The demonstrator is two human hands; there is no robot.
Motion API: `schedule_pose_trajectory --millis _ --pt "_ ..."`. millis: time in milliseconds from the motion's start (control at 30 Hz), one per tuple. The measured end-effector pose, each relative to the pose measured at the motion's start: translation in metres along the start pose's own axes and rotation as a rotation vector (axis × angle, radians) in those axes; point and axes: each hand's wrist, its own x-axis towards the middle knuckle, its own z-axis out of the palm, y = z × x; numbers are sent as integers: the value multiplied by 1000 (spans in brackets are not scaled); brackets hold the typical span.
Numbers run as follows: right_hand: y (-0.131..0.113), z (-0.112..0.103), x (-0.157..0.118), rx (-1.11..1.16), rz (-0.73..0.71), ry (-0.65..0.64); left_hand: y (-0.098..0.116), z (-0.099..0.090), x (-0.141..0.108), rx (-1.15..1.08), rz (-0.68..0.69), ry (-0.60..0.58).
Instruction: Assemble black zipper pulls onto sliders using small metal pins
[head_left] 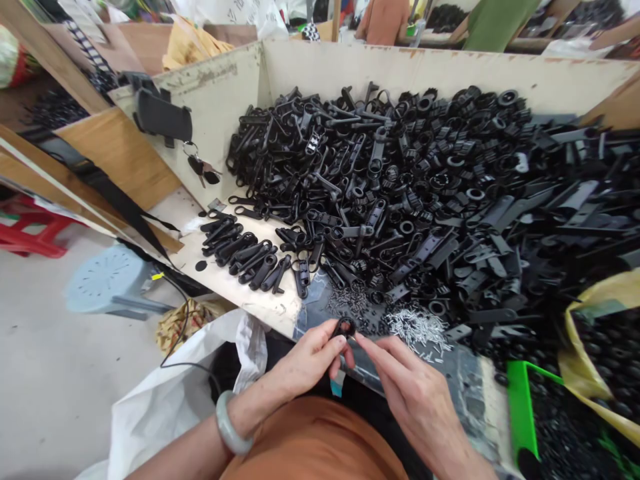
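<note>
My left hand (314,350) is closed round a black plastic part with a ring-shaped end (344,325), held above the bench's front edge. My right hand (411,377) comes in from the right, its fingertips pinched against that ring, where a tiny shiny metal pin seems to show. Just beyond my hands lie a heap of silver metal pins (419,328) and a scatter of tiny dark pieces (349,300). To the left, a row of black lever-like parts (250,257) rests on the pale board. Fingers partly hide the held part.
A big pile of black plastic parts (380,167) fills the walled bench (400,63). Keys (203,167) hang at its left wall. A green bin (520,400) and a yellow bag (575,333) stand right; a blue stool (107,277) stands left. Other people are behind.
</note>
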Motion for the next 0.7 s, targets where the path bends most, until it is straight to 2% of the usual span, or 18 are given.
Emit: schedule_pose_trajectory --millis 167,700 --pt "2 8 -3 48 17 17 -5 0 1 -12 1 -2" --pt "2 16 -1 158 52 -42 -6 -1 3 34 26 -5"
